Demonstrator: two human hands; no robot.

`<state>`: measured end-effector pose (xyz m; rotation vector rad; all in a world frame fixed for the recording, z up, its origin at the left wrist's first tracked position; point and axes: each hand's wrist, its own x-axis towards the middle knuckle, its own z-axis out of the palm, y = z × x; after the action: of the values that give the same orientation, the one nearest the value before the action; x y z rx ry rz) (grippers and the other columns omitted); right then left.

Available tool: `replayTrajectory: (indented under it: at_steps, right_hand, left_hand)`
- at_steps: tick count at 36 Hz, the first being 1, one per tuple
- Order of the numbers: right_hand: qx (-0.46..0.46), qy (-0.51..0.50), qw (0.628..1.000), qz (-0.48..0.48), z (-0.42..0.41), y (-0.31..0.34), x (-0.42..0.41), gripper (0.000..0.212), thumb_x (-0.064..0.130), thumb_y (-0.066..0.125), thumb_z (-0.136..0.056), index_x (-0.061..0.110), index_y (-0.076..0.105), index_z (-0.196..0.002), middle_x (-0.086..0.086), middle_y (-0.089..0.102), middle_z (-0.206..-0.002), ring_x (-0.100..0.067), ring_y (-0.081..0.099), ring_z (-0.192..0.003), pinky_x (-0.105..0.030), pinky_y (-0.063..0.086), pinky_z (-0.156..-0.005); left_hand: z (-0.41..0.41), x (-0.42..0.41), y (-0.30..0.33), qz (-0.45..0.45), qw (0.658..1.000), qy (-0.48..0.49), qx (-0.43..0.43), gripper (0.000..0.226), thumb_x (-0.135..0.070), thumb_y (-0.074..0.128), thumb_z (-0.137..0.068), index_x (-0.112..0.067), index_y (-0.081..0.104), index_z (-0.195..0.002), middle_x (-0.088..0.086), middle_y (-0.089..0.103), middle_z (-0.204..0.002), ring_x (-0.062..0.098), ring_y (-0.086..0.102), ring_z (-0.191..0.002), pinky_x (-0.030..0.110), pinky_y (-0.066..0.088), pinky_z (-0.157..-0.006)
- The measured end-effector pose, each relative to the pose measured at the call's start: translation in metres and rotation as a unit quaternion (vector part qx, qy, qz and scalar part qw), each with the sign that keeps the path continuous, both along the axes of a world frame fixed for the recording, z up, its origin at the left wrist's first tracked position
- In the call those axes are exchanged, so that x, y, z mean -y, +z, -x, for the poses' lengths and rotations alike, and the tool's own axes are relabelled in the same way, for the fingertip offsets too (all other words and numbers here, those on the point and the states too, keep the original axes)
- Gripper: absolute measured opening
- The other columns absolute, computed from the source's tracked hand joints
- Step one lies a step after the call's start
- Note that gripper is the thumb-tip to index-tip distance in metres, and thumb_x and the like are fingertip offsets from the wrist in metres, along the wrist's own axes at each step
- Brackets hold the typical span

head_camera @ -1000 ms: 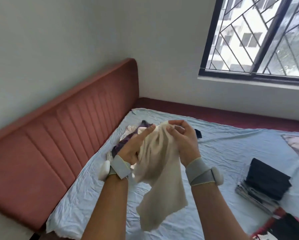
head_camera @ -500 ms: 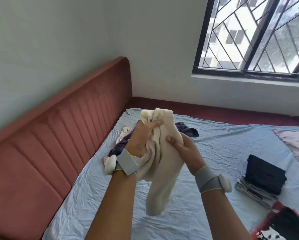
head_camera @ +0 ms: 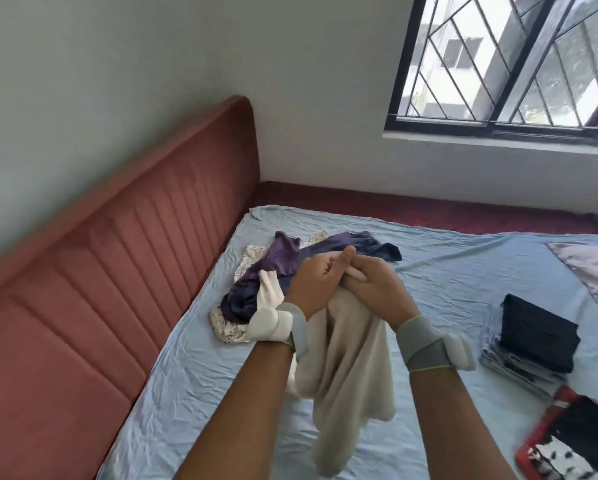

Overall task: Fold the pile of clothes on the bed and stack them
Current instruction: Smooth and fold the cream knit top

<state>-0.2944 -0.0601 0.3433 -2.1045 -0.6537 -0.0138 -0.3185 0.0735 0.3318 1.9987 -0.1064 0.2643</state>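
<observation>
A cream garment (head_camera: 346,368) hangs in the air above the bed, bunched at its top between both hands. My left hand (head_camera: 316,282) grips the top from the left, thumb stretched toward the other hand. My right hand (head_camera: 377,291) curls round the same top edge from the right. Both wrists wear grey bands. Behind the hands a loose pile of purple, navy and floral clothes (head_camera: 273,275) lies on the pale blue sheet (head_camera: 463,271). At the right a stack of folded clothes (head_camera: 533,334) has a black piece on top.
A red padded headboard (head_camera: 117,289) runs along the left of the bed. A red and black patterned cloth (head_camera: 574,441) lies at the lower right corner. A pillow (head_camera: 592,268) sits at the right edge. A barred window (head_camera: 508,60) is in the far wall.
Both hands have dropped lower and closed together on the garment's top; its raised end no longer sticks up above the left hand. The view has tilted down.
</observation>
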Motion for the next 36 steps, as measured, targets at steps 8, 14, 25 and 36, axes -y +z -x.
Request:
replayTrajectory:
  at_steps: [8,14,25,36]
  right_hand:
    - [-0.144,-0.012,0.989,-0.026,0.008,-0.028,0.027,0.035,0.042,0.079,-0.074,0.012,0.063,-0.077,0.003,0.054,-0.067,-0.008,0.048,-0.06,-0.024,0.039,-0.057]
    - [-0.177,-0.106,0.975,0.087,0.008,-0.069,0.053,0.02,0.034,0.073,-0.082,0.015,0.072,-0.085,-0.004,0.068,-0.079,-0.019,0.061,-0.073,-0.029,0.046,-0.065]
    - [-0.04,-0.25,0.942,-0.219,-0.009,-0.024,0.091,0.027,0.003,0.05,-0.091,0.025,0.063,-0.082,0.004,0.062,-0.081,-0.012,0.053,-0.076,-0.024,0.042,-0.068]
    - [-0.063,-0.124,0.957,0.256,0.005,-0.031,0.155,0.023,0.039,0.074,-0.077,0.026,0.062,-0.091,-0.002,0.058,-0.086,-0.025,0.056,-0.086,-0.031,0.039,-0.068]
  left_hand:
    - [-0.011,-0.011,0.01,0.064,0.982,0.128,0.12,0.05,-0.033,0.059,-0.096,-0.015,0.037,-0.055,-0.008,0.03,-0.049,0.007,0.027,-0.05,0.03,0.027,-0.053]
    - [-0.03,-0.032,0.039,0.104,0.957,0.196,0.185,0.052,-0.039,0.059,-0.094,-0.02,0.028,-0.057,-0.007,0.025,-0.053,0.007,0.024,-0.052,0.03,0.028,-0.055]
    - [-0.02,-0.046,-0.011,-0.259,0.951,0.086,-0.149,0.03,-0.044,0.08,-0.071,-0.029,0.065,-0.091,-0.009,0.066,-0.091,0.015,0.062,-0.09,0.026,0.04,-0.069]
    - [-0.004,-0.002,-0.017,-0.091,0.966,0.242,-0.021,0.031,-0.001,0.046,-0.087,-0.014,0.066,-0.107,0.007,0.07,-0.102,0.023,0.062,-0.094,0.024,0.039,-0.075]
